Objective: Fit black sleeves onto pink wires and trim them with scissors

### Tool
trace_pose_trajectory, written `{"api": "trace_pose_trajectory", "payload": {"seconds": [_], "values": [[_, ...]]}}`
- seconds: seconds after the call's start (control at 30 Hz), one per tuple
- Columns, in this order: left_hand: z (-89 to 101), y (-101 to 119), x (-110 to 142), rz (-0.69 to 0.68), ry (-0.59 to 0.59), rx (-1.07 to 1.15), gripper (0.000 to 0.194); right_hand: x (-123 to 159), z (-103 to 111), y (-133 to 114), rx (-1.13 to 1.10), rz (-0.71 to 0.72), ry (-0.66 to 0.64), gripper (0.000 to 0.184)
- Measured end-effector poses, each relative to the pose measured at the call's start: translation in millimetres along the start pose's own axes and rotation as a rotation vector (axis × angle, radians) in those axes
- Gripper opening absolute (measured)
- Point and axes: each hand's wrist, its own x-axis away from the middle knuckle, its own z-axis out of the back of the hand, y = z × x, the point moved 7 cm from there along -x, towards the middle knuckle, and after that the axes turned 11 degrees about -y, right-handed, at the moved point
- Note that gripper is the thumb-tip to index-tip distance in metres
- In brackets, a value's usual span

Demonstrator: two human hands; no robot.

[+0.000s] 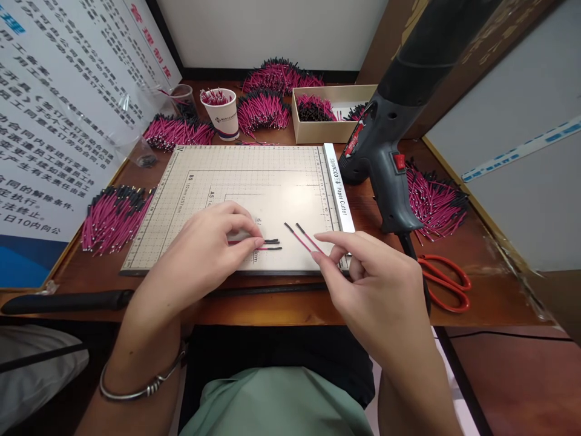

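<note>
My left hand (213, 236) is over the middle of the paper cutter's board (254, 169), thumb and forefinger pinched on a few thin wires. Their black-sleeved ends (272, 241) stick out to the right of the fingertips, close to the board. To the right, my right hand (372, 272) has its thumb and forefinger closed around two pink wires (297, 237). These slant up and left, a little apart, with their black tips over the board. Their lower ends are hidden by the fingers.
A heat gun (385, 145) stands at the right, beside red-handled scissors (447, 281). Bundles of pink wires (115, 218) lie around the board. Behind it are a paper cup (222, 118) and an open box (318, 132). The cutter's black handle (68, 301) runs along the front edge.
</note>
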Motion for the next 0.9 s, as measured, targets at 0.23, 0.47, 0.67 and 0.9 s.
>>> {"api": "trace_pose_trajectory", "payload": {"seconds": [0.23, 0.47, 0.67, 0.9], "values": [[1.1, -0.5, 1.8, -0.019, 0.010, 0.005, 0.021, 1.4, 4.8, -1.2, -0.002, -0.019, 0.094, 0.045], [12.2, 19.4, 29.3, 0.001, 0.375, 0.138, 0.013, 1.9, 0.4, -6.0, -0.198, -0.006, 0.004, 0.042], [-29.0, 39.6, 50.0, -0.035, 0.408, 0.658, 0.011, 7.6, -22.0, -19.9, -0.580, -0.054, -0.235, 0.009], [-63.3, 38.0, 50.3, -0.026, 0.351, 1.104, 0.009, 15.9, -37.1, -12.6, -0.881, -0.256, -0.294, 0.006]]}}
